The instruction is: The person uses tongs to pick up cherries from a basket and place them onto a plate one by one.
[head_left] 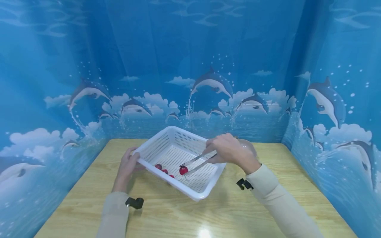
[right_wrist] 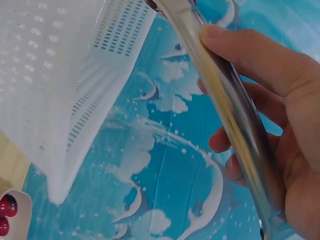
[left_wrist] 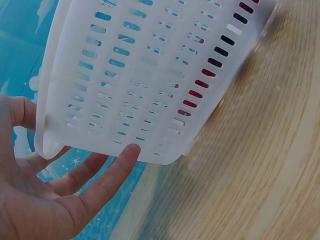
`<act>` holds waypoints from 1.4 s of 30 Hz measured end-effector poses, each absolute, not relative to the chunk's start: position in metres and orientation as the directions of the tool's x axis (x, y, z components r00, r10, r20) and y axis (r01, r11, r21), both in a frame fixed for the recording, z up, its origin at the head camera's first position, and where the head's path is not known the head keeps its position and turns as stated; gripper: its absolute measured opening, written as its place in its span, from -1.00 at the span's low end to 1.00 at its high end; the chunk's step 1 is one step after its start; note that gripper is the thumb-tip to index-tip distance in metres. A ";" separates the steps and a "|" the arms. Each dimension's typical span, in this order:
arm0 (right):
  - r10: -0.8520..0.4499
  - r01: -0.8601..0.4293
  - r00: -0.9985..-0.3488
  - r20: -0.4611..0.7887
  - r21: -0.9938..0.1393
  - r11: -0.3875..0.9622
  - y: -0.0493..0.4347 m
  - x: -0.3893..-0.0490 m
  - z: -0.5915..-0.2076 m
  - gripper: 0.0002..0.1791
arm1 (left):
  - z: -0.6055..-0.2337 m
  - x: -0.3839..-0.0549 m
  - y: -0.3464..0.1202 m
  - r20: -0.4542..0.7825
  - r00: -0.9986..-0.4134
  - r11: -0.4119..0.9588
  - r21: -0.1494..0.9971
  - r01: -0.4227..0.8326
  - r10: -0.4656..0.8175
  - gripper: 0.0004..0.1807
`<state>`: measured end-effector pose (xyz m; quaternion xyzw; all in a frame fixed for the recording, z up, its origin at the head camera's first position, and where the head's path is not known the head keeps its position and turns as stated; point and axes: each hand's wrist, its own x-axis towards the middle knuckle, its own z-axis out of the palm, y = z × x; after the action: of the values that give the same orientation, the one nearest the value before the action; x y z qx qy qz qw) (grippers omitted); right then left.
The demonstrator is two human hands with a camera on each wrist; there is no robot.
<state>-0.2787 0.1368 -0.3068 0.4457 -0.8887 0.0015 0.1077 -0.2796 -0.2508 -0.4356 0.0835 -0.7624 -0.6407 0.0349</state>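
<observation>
My left hand (head_left: 128, 163) holds a white perforated plastic basket (head_left: 175, 131) by its left rim. In the left wrist view the fingers (left_wrist: 112, 172) spread along the outside of the basket wall. My right hand (head_left: 230, 150) grips metal tongs (head_left: 200, 168) over the basket's inside. Between the tong tips is a red cherry (head_left: 183, 170) with a green stem hanging down. Several other cherries (head_left: 159, 166) lie in the basket near its left front wall, partly hidden by the rim. The right wrist view shows the fingers and thumb wrapped around the tongs' handle (right_wrist: 235, 115).
A pale bowl (head_left: 249, 146) stands behind my right hand, mostly hidden by it. In the right wrist view, red cherries (right_wrist: 7, 205) sit in a light container (right_wrist: 25, 220) at the lower left. Blue dolphin-print curtains (head_left: 178, 49) enclose the wooden table (head_left: 166, 215).
</observation>
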 end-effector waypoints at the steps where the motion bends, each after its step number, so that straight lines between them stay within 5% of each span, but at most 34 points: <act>1: -0.781 -0.784 -0.588 0.211 0.089 0.614 0.141 -0.277 -0.308 -0.70 | -0.436 -0.280 -0.251 -0.053 -0.984 0.168 0.982 -0.082 -0.172 -0.35; 7: -0.719 -0.726 -0.633 0.287 0.104 0.680 0.161 -0.270 -0.315 -0.65 | -0.435 -0.279 -0.251 -0.055 -0.983 0.164 0.983 -0.084 -0.172 -0.37; 16: -0.692 -0.778 -0.472 0.546 0.110 0.618 0.189 -0.274 -0.339 -0.69 | -0.434 -0.278 -0.250 -0.059 -0.983 0.181 0.979 -0.090 -0.173 -0.35; 32: -0.600 -0.809 -0.377 0.706 0.064 0.584 0.215 -0.276 -0.364 -0.65 | -0.434 -0.278 -0.249 -0.069 -0.982 0.164 0.982 -0.098 -0.174 -0.38; 42: -0.575 -0.775 -0.430 0.696 0.042 0.631 0.218 -0.271 -0.363 -0.61 | -0.437 -0.278 -0.251 -0.062 -0.983 0.158 0.983 -0.089 -0.171 -0.37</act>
<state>-0.2709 0.2185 -0.3633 0.4050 -0.8333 0.1437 0.3478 -0.2783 -0.2510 -0.4374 0.0855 -0.7603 -0.6432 0.0316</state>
